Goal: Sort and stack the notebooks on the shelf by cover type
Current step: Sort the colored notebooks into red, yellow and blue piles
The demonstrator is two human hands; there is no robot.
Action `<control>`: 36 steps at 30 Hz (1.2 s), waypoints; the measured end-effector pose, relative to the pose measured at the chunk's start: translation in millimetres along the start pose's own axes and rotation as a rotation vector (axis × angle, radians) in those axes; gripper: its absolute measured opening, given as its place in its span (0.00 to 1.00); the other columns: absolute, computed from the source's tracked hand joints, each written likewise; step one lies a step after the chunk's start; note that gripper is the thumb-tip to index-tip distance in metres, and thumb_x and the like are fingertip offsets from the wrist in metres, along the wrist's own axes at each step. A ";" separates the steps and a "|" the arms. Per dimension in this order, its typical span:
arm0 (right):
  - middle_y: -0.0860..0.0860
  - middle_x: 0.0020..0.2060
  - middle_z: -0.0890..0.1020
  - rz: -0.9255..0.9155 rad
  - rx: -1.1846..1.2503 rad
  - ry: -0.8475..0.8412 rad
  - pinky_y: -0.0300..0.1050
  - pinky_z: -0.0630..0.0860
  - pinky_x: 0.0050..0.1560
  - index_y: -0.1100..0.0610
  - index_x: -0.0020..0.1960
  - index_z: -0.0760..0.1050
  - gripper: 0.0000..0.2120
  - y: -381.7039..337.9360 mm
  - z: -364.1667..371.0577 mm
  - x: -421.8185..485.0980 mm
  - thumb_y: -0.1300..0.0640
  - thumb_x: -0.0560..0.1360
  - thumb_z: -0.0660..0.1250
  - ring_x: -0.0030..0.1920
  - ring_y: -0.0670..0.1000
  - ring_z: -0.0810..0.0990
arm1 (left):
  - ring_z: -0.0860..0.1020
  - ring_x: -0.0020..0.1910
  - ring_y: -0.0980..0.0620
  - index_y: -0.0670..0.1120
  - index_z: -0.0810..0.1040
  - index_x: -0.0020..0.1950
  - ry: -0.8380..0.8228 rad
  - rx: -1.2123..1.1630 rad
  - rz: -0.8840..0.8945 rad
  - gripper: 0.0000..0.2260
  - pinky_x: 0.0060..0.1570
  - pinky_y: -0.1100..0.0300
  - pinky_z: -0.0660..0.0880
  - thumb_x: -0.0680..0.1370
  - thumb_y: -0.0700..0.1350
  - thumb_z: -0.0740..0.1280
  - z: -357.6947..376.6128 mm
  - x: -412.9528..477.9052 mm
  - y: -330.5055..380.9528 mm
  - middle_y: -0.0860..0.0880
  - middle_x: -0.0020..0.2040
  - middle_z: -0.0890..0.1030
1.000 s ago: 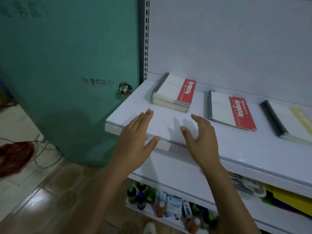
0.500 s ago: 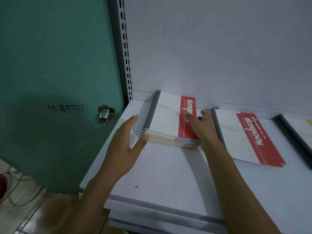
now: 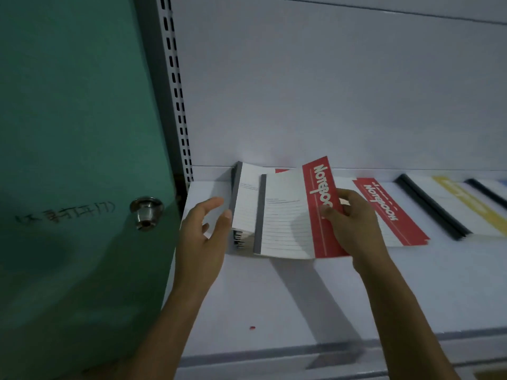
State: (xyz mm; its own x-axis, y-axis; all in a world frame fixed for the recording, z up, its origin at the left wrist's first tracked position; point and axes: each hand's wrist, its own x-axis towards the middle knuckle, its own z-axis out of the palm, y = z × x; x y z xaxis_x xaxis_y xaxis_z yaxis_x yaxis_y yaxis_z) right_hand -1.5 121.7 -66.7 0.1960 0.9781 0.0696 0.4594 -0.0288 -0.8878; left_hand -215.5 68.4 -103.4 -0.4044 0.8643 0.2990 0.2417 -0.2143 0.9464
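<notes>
Pinching the right edge of a red-banded notebook point(image 3: 288, 215) between thumb and curled fingers, the right hand point(image 3: 354, 223) holds it tilted just above the stack of notebooks point(image 3: 242, 198) at the centre of the frame. Its grey spine points left, and its lined white cover and red "Notebook" strip face the camera. The stack lies at the left end of the white shelf point(image 3: 274, 297), close against the back panel point(image 3: 329, 91).

The left hand point(image 3: 203, 237) sits left of centre with its fingers straight and slightly spread. Its thumb touches the grey spine side of the stack, and it grips nothing.

Right of the lifted one, a second red-banded notebook point(image 3: 389, 212) lies flat on the shelf, partly hidden by the right hand. Further right lies a yellow-banded notebook pile point(image 3: 466, 209) with a black spine, and at the right edge another black-spined notebook point(image 3: 491, 190), blurred.

A small red speck point(image 3: 252, 328) lies on the shelf in the lower middle. A green door point(image 3: 68, 133) with a metal knob point(image 3: 145, 212) fills the left of the frame, beside the shelf's slotted upright point(image 3: 175, 91).
</notes>
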 end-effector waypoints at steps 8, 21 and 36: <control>0.36 0.35 0.80 -0.104 0.109 0.159 0.39 0.75 0.33 0.43 0.58 0.70 0.10 -34.2 -15.4 -57.0 0.51 0.78 0.64 0.34 0.40 0.82 | 0.71 0.61 0.61 0.54 0.74 0.62 -0.119 0.061 0.029 0.13 0.58 0.67 0.66 0.78 0.48 0.65 -17.4 7.4 -7.3 0.66 0.58 0.73; 0.43 0.42 0.83 0.078 0.246 0.329 0.48 0.80 0.40 0.41 0.57 0.72 0.10 11.5 -38.2 -159.4 0.51 0.76 0.65 0.40 0.48 0.83 | 0.76 0.58 0.48 0.44 0.68 0.67 -0.501 0.036 -0.366 0.22 0.50 0.57 0.76 0.75 0.44 0.70 17.2 56.9 -5.1 0.47 0.64 0.76; 0.43 0.38 0.85 0.087 0.422 0.219 0.41 0.79 0.30 0.43 0.60 0.74 0.12 42.4 -60.1 -176.1 0.53 0.77 0.66 0.38 0.46 0.85 | 0.78 0.46 0.51 0.47 0.70 0.53 -0.035 0.173 -0.014 0.02 0.43 0.58 0.76 0.80 0.42 0.61 -23.7 -2.1 22.1 0.51 0.50 0.79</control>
State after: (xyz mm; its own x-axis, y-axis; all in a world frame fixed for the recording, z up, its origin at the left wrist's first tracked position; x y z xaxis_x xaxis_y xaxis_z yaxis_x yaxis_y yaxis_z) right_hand 35.5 -64.1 -89.3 0.4165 0.9082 0.0409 0.0500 0.0220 -0.9985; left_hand -230.2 51.1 -80.2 -0.3784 0.8826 0.2790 0.3855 -0.1238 0.9143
